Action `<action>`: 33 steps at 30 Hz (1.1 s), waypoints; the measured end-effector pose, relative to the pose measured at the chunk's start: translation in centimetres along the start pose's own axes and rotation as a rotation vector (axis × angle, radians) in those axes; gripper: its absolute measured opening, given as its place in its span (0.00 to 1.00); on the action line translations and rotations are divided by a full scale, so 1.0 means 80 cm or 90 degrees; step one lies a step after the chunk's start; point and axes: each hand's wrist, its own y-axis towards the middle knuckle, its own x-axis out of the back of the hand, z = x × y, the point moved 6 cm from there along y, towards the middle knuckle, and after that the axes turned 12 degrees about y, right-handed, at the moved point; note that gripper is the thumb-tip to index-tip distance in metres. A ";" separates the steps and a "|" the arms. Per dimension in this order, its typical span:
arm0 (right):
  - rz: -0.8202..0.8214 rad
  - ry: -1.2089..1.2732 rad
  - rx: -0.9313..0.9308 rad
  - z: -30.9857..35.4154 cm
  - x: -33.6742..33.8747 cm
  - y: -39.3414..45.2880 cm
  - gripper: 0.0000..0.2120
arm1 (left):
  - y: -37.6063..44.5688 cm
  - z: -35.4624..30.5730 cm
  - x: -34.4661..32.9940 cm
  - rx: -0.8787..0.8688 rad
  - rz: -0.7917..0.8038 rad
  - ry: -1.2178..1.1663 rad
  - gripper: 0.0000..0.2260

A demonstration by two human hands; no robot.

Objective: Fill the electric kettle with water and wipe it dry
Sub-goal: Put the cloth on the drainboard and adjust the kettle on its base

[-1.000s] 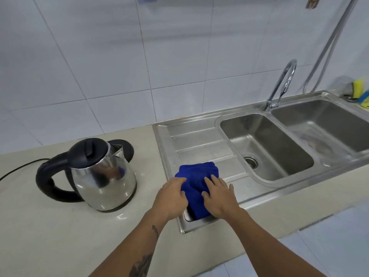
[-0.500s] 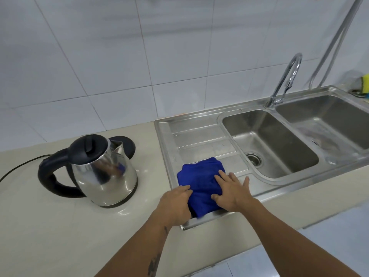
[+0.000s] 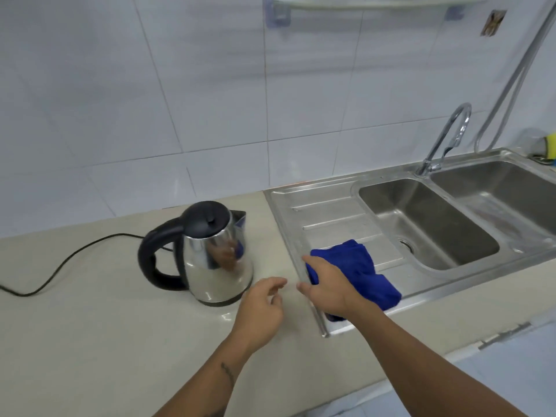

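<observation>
A steel electric kettle with a black lid and handle stands upright on the beige counter, its lid closed. A crumpled blue cloth lies on the drainboard of the steel sink. My left hand hovers over the counter just right of the kettle's base, fingers loosely spread, holding nothing. My right hand is over the sink's left rim and covers the cloth's left edge, fingers apart and pointing toward the kettle.
The kettle's black cord runs left across the counter. A curved faucet stands between two basins. A hose hangs on the tiled wall, and a yellow sponge sits at the far right.
Both hands have come off the blue cloth and moved left toward the kettle. The cloth stays on the drainboard, now more crumpled. My view has shifted left.
</observation>
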 end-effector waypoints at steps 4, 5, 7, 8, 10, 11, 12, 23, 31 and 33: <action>0.012 0.204 -0.054 0.039 -0.073 0.005 0.35 | -0.036 0.074 0.073 0.168 -0.112 -0.231 0.14; 0.014 0.249 -0.070 0.046 -0.087 0.007 0.36 | -0.042 0.093 0.087 0.204 -0.142 -0.274 0.13; 0.012 0.307 -0.094 0.057 -0.109 0.012 0.38 | -0.052 0.125 0.114 0.267 -0.197 -0.338 0.12; 0.010 0.322 -0.101 0.063 -0.118 0.015 0.39 | -0.054 0.138 0.125 0.290 -0.224 -0.360 0.11; 0.002 0.338 -0.106 0.074 -0.129 0.020 0.42 | -0.054 0.155 0.146 0.322 -0.279 -0.380 0.10; -0.001 0.344 -0.105 0.080 -0.132 0.022 0.44 | -0.054 0.159 0.156 0.333 -0.304 -0.381 0.11; -0.004 0.346 -0.100 0.086 -0.134 0.026 0.45 | -0.053 0.161 0.165 0.341 -0.322 -0.383 0.14; 0.019 0.374 -0.046 0.121 -0.134 0.048 0.27 | -0.020 0.158 0.183 0.215 -0.202 -0.405 0.32; -0.026 0.425 -0.023 0.120 -0.143 0.042 0.24 | -0.016 0.145 0.205 0.184 -0.254 -0.470 0.23; -0.025 0.437 -0.006 0.128 -0.140 0.043 0.25 | -0.015 0.138 0.211 0.153 -0.262 -0.435 0.25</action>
